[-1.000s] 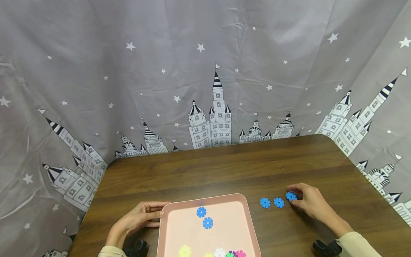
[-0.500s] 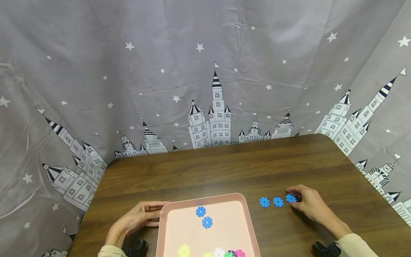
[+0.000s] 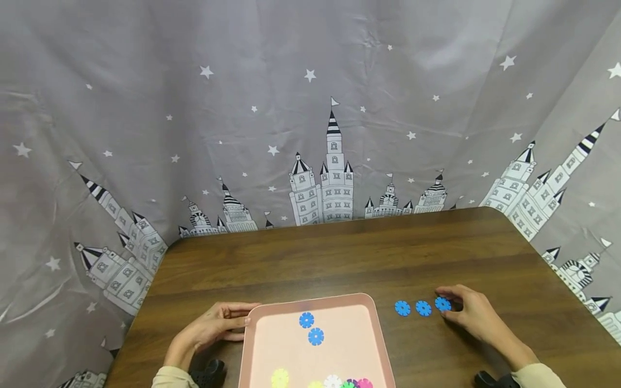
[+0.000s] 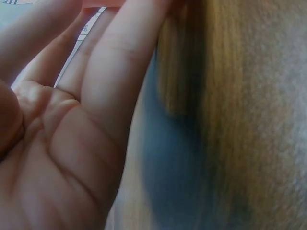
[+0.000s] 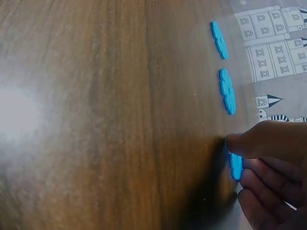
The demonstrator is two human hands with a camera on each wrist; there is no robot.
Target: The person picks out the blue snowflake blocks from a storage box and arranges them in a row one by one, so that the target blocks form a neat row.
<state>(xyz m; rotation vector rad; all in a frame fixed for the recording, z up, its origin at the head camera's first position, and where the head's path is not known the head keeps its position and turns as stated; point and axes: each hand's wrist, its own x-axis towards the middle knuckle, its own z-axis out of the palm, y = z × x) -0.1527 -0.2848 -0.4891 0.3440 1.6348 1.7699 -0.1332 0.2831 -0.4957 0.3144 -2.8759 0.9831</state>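
Note:
My right hand [image 3: 477, 318] pinches a blue notched plastic disc [image 3: 442, 304] between thumb and fingers, low over the wooden table, at the right end of a row. To its left lie a second blue disc [image 3: 423, 308] and a third blue disc [image 3: 402, 308], flat and slightly apart. The right wrist view shows the pinched disc [image 5: 235, 166] partly covered by the thumb. My left hand [image 3: 211, 328] holds the pink tray [image 3: 246, 350] by its far left corner, thumb at the rim. In the left wrist view, the left hand's palm [image 4: 72, 148] fills the left side.
Inside the tray lie two blue discs [image 3: 316, 337], a yellow disc [image 3: 280, 378] and several other coloured discs near the bottom of the view, partly cut off. A grey curtain [image 3: 271, 108] with castles and stars hangs behind the table [image 3: 301, 258].
The blue disc in my right hand has come slightly nearer and lower, more in line with the other two. My left hand stays at the tray; the head view has shifted a little.

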